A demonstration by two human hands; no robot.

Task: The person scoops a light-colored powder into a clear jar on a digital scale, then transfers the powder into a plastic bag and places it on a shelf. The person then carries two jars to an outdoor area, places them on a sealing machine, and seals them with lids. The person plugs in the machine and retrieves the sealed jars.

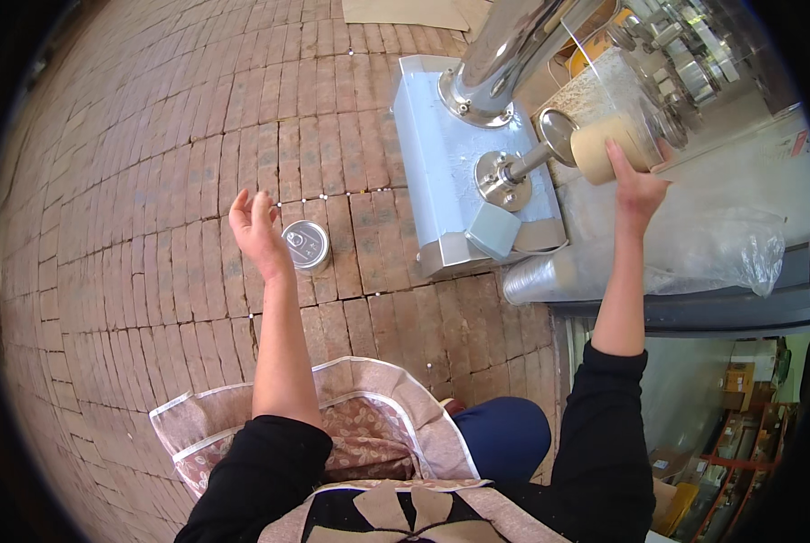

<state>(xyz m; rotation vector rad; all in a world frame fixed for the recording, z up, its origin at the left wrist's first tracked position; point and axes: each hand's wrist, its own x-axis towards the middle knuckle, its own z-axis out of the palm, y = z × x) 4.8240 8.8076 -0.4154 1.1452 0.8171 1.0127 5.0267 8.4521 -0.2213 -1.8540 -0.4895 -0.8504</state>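
My right hand (638, 188) grips a tan cylindrical can (601, 152) from its near side. The can lies sideways between a round metal plate (558, 136) on a short shaft and the machine's metal rollers (665, 122). To the left, my left hand (260, 237) holds nothing; its fingers are apart and slightly bent. Just right of that hand is another can (306, 249) with a silver pull-tab lid facing up. It appears apart from the fingers, over the brick paving.
A can-sealing machine with a pale blue base (450, 163) and a thick chrome column (513, 50) stands at the right. Clear plastic wrap with stacked round lids (549, 274) lies below it. Small white bits dot the brick paving (142, 226). Shelves with boxes (739, 434) show lower right.
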